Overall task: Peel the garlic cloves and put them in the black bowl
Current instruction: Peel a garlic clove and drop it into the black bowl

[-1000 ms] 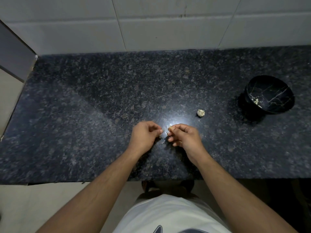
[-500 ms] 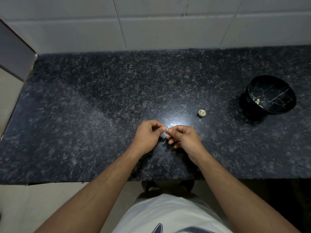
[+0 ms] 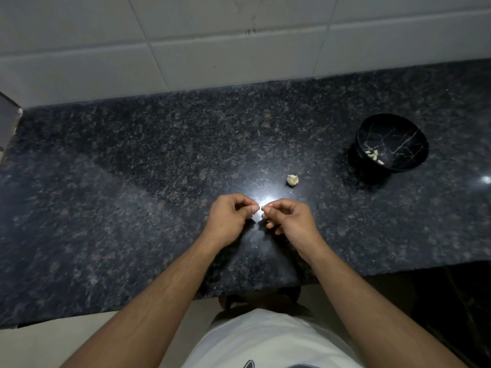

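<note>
My right hand (image 3: pixel 288 221) pinches a small garlic clove (image 3: pixel 263 207) between thumb and forefinger, just above the counter's middle. Only the clove's pale tip shows. My left hand (image 3: pixel 231 217) is right beside it with curled fingers, its fingertips close to the clove; whether it holds skin I cannot tell. A pale garlic piece (image 3: pixel 292 179) lies on the counter beyond my right hand. The black bowl (image 3: pixel 414 144) with thin pale veins stands at the far right and holds several peeled cloves (image 3: pixel 373 155).
The dark speckled granite counter (image 3: pixel 132 195) runs to a white tiled wall (image 3: pixel 212 49) at the back. Its front edge is near my body. A bright light reflection sits between my hands.
My hands stay together over the same spot, fingers shifting slightly on the clove. The view has tilted a little.
</note>
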